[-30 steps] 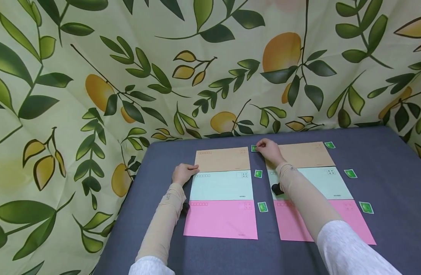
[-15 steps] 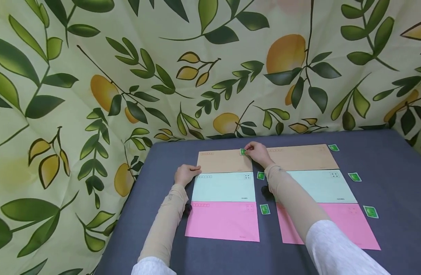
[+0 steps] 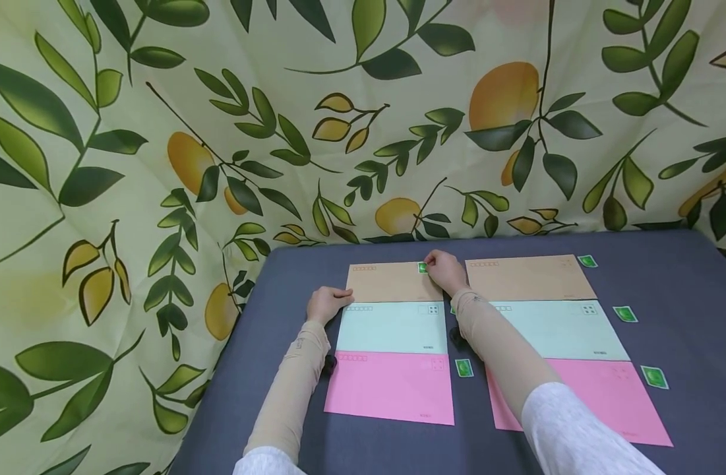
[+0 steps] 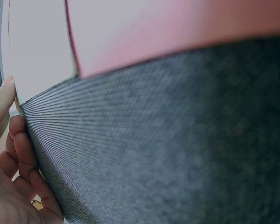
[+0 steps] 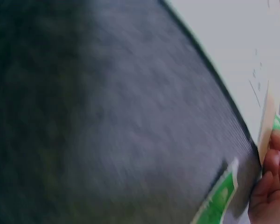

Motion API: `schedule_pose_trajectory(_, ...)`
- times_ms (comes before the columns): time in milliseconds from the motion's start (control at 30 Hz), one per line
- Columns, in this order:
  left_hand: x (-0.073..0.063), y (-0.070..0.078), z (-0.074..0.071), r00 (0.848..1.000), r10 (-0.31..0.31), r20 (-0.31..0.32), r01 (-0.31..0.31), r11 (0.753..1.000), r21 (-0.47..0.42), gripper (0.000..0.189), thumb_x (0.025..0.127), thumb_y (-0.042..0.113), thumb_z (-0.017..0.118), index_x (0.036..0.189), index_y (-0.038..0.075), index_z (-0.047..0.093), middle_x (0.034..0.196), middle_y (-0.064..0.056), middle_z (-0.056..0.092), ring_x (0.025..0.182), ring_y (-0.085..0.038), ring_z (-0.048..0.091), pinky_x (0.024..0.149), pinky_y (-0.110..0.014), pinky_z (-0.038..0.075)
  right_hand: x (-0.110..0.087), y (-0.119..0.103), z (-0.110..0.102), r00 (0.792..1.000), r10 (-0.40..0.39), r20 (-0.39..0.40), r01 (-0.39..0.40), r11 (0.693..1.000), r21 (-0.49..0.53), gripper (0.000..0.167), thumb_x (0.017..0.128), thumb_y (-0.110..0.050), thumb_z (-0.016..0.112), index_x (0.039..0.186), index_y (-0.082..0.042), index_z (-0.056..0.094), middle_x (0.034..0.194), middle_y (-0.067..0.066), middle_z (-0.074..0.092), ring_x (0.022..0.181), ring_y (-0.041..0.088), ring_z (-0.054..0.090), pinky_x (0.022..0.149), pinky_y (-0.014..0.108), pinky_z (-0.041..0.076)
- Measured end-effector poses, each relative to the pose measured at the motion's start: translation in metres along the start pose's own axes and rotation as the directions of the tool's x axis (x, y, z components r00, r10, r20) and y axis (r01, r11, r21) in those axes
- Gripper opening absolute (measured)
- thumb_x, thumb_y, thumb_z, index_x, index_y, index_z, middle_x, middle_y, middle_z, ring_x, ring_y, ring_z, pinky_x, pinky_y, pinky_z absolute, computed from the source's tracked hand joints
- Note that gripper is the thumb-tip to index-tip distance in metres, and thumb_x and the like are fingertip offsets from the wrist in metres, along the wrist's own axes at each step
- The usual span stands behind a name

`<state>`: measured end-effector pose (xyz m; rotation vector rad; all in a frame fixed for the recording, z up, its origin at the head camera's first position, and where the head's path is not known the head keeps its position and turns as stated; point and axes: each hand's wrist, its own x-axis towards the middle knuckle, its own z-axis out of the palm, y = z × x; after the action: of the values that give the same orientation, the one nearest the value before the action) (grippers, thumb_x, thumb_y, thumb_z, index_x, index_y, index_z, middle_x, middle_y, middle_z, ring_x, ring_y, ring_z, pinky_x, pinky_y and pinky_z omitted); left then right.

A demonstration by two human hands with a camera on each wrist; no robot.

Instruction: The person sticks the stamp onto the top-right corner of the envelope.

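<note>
In the head view, my left hand (image 3: 329,304) holds the left edge of a tan envelope (image 3: 386,284); the left wrist view shows the thumb at the edge and the other fingers curled beside it. My right hand (image 3: 447,272) pinches a small green stamp (image 3: 423,267) at the envelope's upper right corner. Its fingertips partly cover the stamp. Below the tan envelope lie a light blue envelope (image 3: 392,328) and a pink envelope (image 3: 389,389), edge to edge in one column. A loose green stamp (image 5: 219,203) lies near the right hand in the right wrist view.
A second column has tan (image 3: 529,278), light blue (image 3: 567,330) and pink (image 3: 600,399) envelopes, partly under the right forearm. Green stamps (image 3: 464,368) lie between the columns, one mostly hidden. Several more (image 3: 626,315) lie along the right. A leaf-print cloth (image 3: 339,165) hangs behind the dark table.
My right hand has carried the stamp left from the gap between the columns onto the left tan envelope's upper right corner. The left hand stays at the edge. The head view has shifted slightly.
</note>
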<state>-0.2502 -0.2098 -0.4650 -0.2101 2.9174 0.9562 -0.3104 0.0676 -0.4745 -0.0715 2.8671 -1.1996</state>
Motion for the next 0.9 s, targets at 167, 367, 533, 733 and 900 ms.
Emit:
schedule_pose_trajectory(167,-0.0008,-0.0008,0.0011,1.0,-0.016,-0.002,0.016,1.0,-0.01,0.027,0.081,0.031,0.071,0.106,0.021,0.072,0.111,-0.004,0.07,0.111,-0.027,0.061,0.095,-0.046,0.043,-0.0022,-0.0018,0.0025,1.0,0.008,-0.013,-0.008,0.999,-0.033,0.021,0.089,-0.009,0.05,0.105,-0.005,0.063,0.099,0.013,0.065,0.084,0.024,0.058,0.072,0.037,0.045)
schedule_pose_trajectory(367,0.0004,-0.0002,0.0007,1.0,-0.016,0.002,0.016,1.0,-0.018,0.028,0.081,0.031,0.071,0.108,0.021,0.071,0.112,-0.005,0.069,0.112,-0.028,0.06,0.096,-0.046,0.042,0.0006,-0.0014,0.0045,1.0,-0.008,-0.018,0.007,0.998,-0.057,0.024,0.09,-0.01,0.049,0.113,-0.005,0.056,0.106,0.015,0.063,0.093,0.028,0.061,0.077,0.042,0.047)
schedule_pose_trajectory(533,0.0027,-0.0006,0.0013,1.0,-0.019,0.007,0.02,0.999,-0.027,0.028,0.081,0.031,0.071,0.108,0.021,0.071,0.112,-0.004,0.069,0.113,-0.027,0.06,0.097,-0.045,0.043,0.0006,-0.0012,0.0074,0.997,-0.078,-0.004,0.076,0.978,-0.197,0.022,0.092,-0.013,0.05,0.109,-0.006,0.061,0.107,0.015,0.06,0.094,0.03,0.061,0.077,0.044,0.05)
schedule_pose_trajectory(733,0.0028,-0.0015,0.0004,1.0,-0.008,0.012,0.008,0.999,-0.031,0.028,0.081,0.032,0.071,0.107,0.021,0.072,0.113,-0.004,0.069,0.112,-0.027,0.06,0.095,-0.045,0.044,-0.001,-0.0023,0.0088,0.998,-0.057,0.024,0.061,0.974,-0.218,0.025,0.09,-0.02,0.055,0.109,-0.006,0.064,0.108,0.015,0.056,0.093,0.029,0.06,0.077,0.044,0.05)
schedule_pose_trajectory(900,0.0018,0.0007,0.001,1.0,-0.003,-0.004,0.003,1.0,-0.002,0.027,0.083,0.032,0.069,0.108,0.022,0.071,0.111,-0.003,0.069,0.11,-0.026,0.062,0.093,-0.044,0.045,-0.0016,-0.0015,0.0084,0.997,-0.08,0.021,0.082,0.975,-0.205,0.027,0.088,-0.022,0.054,0.108,-0.006,0.063,0.108,0.016,0.054,0.093,0.033,0.057,0.076,0.047,0.049)
